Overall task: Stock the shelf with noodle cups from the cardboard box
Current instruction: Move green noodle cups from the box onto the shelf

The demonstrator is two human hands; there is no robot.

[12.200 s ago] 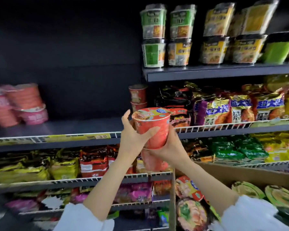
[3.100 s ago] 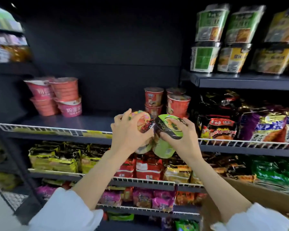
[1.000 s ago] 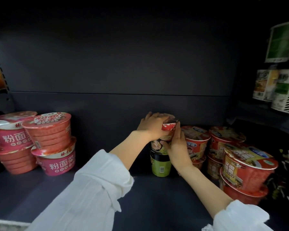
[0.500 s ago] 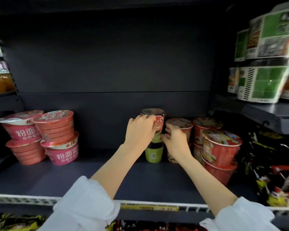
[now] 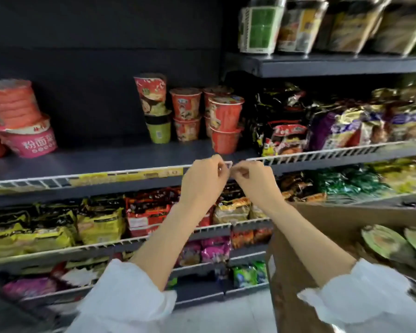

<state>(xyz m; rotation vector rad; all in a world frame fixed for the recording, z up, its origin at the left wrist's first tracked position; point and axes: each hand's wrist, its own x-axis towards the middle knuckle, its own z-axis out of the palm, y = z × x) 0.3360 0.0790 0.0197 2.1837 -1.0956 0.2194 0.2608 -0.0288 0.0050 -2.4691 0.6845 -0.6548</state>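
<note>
On the dark shelf (image 5: 111,157) a red noodle cup (image 5: 151,93) stands stacked on a green cup (image 5: 159,129). Right of them are several red cups (image 5: 223,121) in stacks of two. My left hand (image 5: 205,179) and my right hand (image 5: 252,177) hang close together in front of the shelf's wire edge, fingers curled, holding nothing. The cardboard box (image 5: 305,260) is at the lower right, with green-lidded noodle cups (image 5: 384,241) lying in it.
Pink bowl noodles (image 5: 22,123) are stacked at the shelf's left end. Bagged noodles (image 5: 334,126) fill the shelf section to the right and the lower shelves (image 5: 94,227). Boxed noodles (image 5: 298,25) sit on the upper right shelf.
Both hands have let go of the stacked red and green cups and pulled back to the shelf's front edge. The view has drawn back and dropped, so the box shows again.
</note>
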